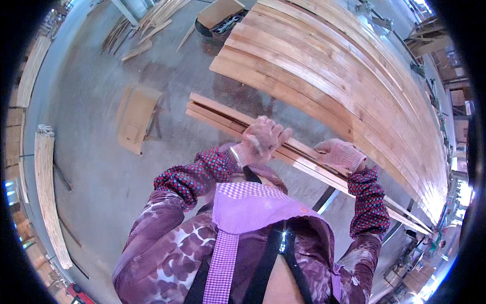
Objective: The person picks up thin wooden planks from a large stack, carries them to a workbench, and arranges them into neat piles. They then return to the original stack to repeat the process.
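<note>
A bundle of long, narrow wooden boards (218, 112) runs slantwise in front of me, from the upper left down to the lower right. A dark gap shows between the boards. My left hand (260, 139), in a pale knit glove, is closed around the bundle near its left end. Further right along the same boards, my right hand (340, 154), also gloved, grips over the far edge with its fingers bent. The undersides of the boards and some fingertips are hidden.
Beyond the bundle lies a broad row of planks (324, 76) side by side. A tan stool or seat (137, 119) stands on the grey floor to the left. A bin with tools (225, 25) and loose wood strips (157, 20) are farther off. Stacked strips (50, 197) line the left side.
</note>
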`<action>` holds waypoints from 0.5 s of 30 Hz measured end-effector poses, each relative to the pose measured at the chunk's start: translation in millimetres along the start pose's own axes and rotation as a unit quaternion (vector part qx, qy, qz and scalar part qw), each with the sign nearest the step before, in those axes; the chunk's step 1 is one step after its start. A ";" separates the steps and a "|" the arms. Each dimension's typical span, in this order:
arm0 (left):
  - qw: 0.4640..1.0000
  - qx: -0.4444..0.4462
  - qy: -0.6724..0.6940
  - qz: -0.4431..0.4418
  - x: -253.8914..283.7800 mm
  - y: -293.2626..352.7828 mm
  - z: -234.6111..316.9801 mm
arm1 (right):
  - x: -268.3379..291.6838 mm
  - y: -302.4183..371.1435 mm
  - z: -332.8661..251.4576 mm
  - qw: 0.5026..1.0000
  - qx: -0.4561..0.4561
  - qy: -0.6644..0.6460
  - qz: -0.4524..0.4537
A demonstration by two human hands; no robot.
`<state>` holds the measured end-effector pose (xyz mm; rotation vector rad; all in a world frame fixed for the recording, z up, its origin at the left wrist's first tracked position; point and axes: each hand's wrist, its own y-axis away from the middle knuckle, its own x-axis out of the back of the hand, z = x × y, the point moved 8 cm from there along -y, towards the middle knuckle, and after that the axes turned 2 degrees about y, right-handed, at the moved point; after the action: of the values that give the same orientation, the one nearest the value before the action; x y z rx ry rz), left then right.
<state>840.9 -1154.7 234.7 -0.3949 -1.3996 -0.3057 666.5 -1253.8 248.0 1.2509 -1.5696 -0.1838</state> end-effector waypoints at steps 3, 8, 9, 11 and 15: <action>0.995 0.032 0.061 -0.068 -15.5 0.2 -6.5 | 36.7 -17.7 -15.0 0.985 -0.038 0.042 0.164; 0.996 -0.010 0.059 -0.073 -3.2 -12.0 0.2 | 36.6 -73.5 14.2 0.828 -0.101 0.424 0.352; 0.999 -0.011 0.025 -0.030 2.9 -5.3 -0.2 | 37.5 -82.5 18.0 0.842 -0.096 0.403 0.345; 0.975 -0.008 -0.218 0.039 4.7 -0.3 -0.9 | 43.0 -85.0 17.5 0.867 -0.098 0.363 0.326; 0.230 0.019 -0.951 -0.207 -50.4 10.3 -17.0 | 17.2 -52.3 -22.6 0.980 0.046 0.193 0.035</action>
<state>852.9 -1154.2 181.8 -0.1309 -4.0987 -0.0066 718.1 -1279.6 233.6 1.2153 -1.2934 0.1715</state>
